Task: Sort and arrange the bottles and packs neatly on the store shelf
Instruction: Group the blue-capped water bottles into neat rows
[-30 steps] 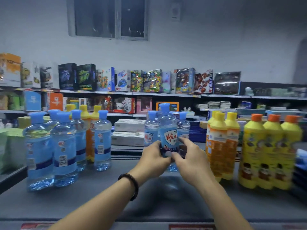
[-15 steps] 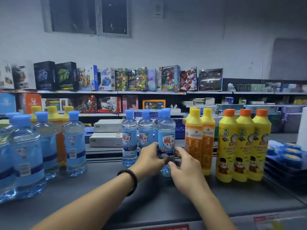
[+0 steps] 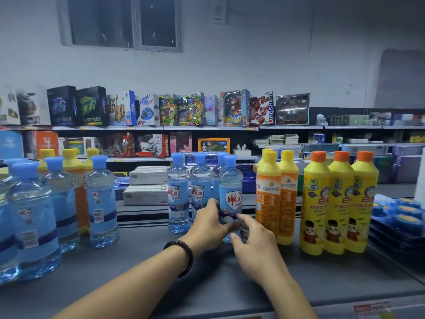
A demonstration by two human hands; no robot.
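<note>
A clear blue-capped bottle [image 3: 230, 192] with a blue label stands upright on the grey shelf [image 3: 138, 268], in front of three matching bottles [image 3: 178, 194]. My left hand [image 3: 210, 223] wraps its lower left side and my right hand [image 3: 255, 245] holds its base from the right. Just to its right stand two orange-labelled yellow bottles [image 3: 277, 199], then three yellow bottles with orange caps [image 3: 340, 203]. At the left are several larger blue-capped bottles [image 3: 34, 222], with yellow-capped ones [image 3: 69, 156] behind.
Dark trays of blue round packs [image 3: 400, 215] sit at the far right of the shelf. Behind it, white boxes [image 3: 147, 187] lie on a lower level, and further shelves carry toy boxes [image 3: 190, 109]. The shelf's front edge [image 3: 345, 307] carries price tags.
The bottle in my hands went from raised to standing on the shelf by the other blue-label bottles. My view has shifted to the right, so the left bottles slid toward the frame edge.
</note>
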